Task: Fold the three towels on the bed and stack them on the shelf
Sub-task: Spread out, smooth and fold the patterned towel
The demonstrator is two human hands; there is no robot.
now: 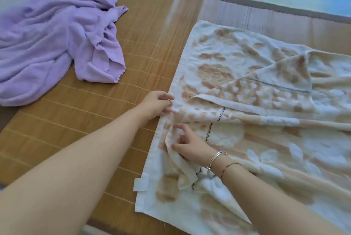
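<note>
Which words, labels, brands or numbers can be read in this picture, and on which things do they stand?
None can be read.
The small white tag on the edge of the white and beige flowered towel shows no print.
The crumpled purple towel carries no text.

Both forearms are bare; the right wrist wears a silver bangle (216, 158) and thin cord bracelet (228, 167).

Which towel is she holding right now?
The beige-and-white flowered towel, pinched by both the left hand and right hand. The purple towel lies crumpled, untouched.
</note>
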